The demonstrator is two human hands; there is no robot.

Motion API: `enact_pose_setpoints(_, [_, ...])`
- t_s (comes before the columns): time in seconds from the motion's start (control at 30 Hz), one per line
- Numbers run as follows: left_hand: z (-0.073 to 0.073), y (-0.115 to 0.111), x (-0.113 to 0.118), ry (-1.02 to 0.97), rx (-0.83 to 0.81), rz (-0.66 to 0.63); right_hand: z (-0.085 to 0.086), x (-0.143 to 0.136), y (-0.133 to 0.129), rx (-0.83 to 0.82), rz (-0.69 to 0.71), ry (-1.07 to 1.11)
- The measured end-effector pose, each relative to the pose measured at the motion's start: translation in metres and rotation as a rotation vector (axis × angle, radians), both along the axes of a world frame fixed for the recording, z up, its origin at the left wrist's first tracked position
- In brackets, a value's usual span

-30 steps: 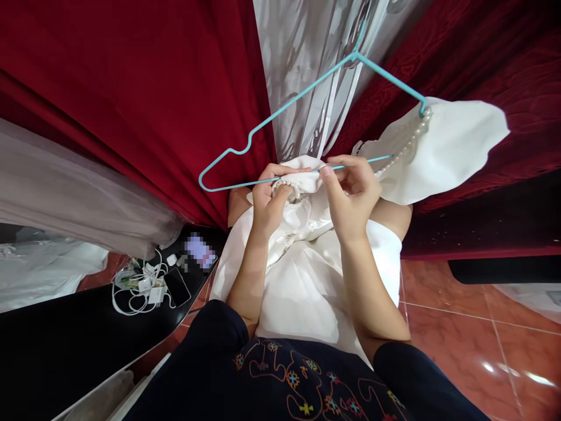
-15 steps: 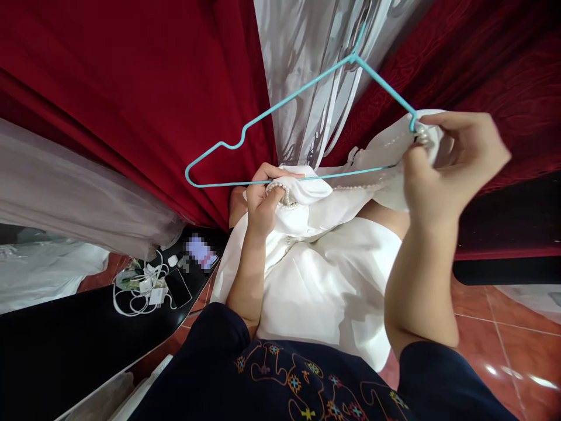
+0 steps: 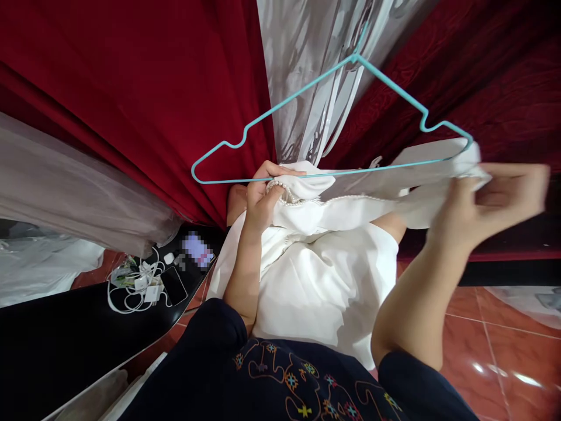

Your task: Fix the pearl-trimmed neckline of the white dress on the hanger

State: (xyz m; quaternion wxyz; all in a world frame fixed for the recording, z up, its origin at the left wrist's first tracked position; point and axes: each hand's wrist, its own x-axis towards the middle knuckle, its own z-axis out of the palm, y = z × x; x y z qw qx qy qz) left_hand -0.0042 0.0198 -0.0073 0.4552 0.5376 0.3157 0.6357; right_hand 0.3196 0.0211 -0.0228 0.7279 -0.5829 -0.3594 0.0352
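A light-blue hanger (image 3: 302, 92) is upright in front of me, its hook at the top. White fabric with pearl trim (image 3: 324, 286) lies over my lap and stretches up to the hanger. My left hand (image 3: 265, 196) is closed on a pearl-edged part of the garment, beside the hanger's bottom bar. At the right end of the hanger my right hand (image 3: 491, 202), blurred by motion, pinches another part of the white garment, which wraps over that corner. The hanger's left end is bare.
Red curtains (image 3: 131, 88) and a sheer white curtain (image 3: 298, 58) hang ahead. On a black bench (image 3: 79, 345) at the left lie white cables (image 3: 131, 298), a dark phone (image 3: 174, 286) and a lit phone (image 3: 197, 250). Red floor tiles (image 3: 464, 333) show at the right.
My right hand has moved right and slightly down, pulling the white fabric from the hanger's right notch out to its right corner. My left hand has stayed nearly in place.
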Motion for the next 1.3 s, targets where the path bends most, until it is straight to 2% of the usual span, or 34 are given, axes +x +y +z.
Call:
enact_pose_setpoints(0.1, [-0.008,0.005,0.004,-0.033,0.027,0.003,-0.015,-0.033,-0.020,-0.012,0.409,-0.370])
enact_pose_setpoints(0.13, [-0.010,0.007,0.004,-0.038,0.039,0.005,-0.016,-0.047,-0.025,0.008,0.481,-0.443])
enact_pose_setpoints(0.23, [-0.018,0.011,0.002,-0.044,0.074,-0.014,-0.009,-0.087,-0.028,0.130,0.529,-0.515])
enact_pose_setpoints(0.33, [-0.021,0.012,0.000,-0.032,0.104,-0.023,-0.001,-0.114,-0.018,0.131,0.595,-0.505])
enact_pose_setpoints(0.5, [-0.020,0.008,-0.005,0.062,0.120,-0.001,-0.006,-0.122,-0.005,0.033,0.610,-0.518])
enact_pose_setpoints(0.57, [-0.023,0.009,-0.013,0.141,0.154,0.097,-0.009,-0.118,-0.005,0.050,0.587,-0.503])
enact_pose_setpoints(0.7, [-0.032,0.017,-0.044,0.293,0.199,0.547,-0.010,-0.112,-0.006,0.062,0.555,-0.470])
enact_pose_setpoints(0.8, [-0.034,0.020,-0.068,0.262,0.187,0.756,-0.008,-0.111,-0.005,0.051,0.520,-0.474])
enact_pose_setpoints(0.9, [-0.025,0.018,-0.085,0.229,0.184,0.892,-0.006,-0.112,-0.002,0.019,0.506,-0.492])
enact_pose_setpoints(0.97, [-0.012,0.015,-0.091,0.191,0.193,0.994,-0.005,-0.112,-0.001,-0.005,0.504,-0.506])
enact_pose_setpoints(1.03, [0.006,0.012,-0.093,0.138,0.216,1.033,-0.004,-0.113,-0.001,-0.011,0.504,-0.517])
enact_pose_setpoints(1.1, [0.023,0.009,-0.090,0.120,0.226,0.989,-0.005,-0.114,-0.002,-0.003,0.503,-0.519])
enact_pose_setpoints(1.17, [0.038,0.007,-0.083,0.195,0.211,0.887,-0.005,-0.117,-0.004,0.004,0.486,-0.516])
enact_pose_setpoints(1.23, [0.046,0.008,-0.076,0.297,0.192,0.785,-0.004,-0.120,-0.005,0.003,0.461,-0.511])
enact_pose_setpoints(1.3, [0.049,0.012,-0.071,0.344,0.191,0.754,-0.004,-0.124,-0.005,0.003,0.455,-0.509])
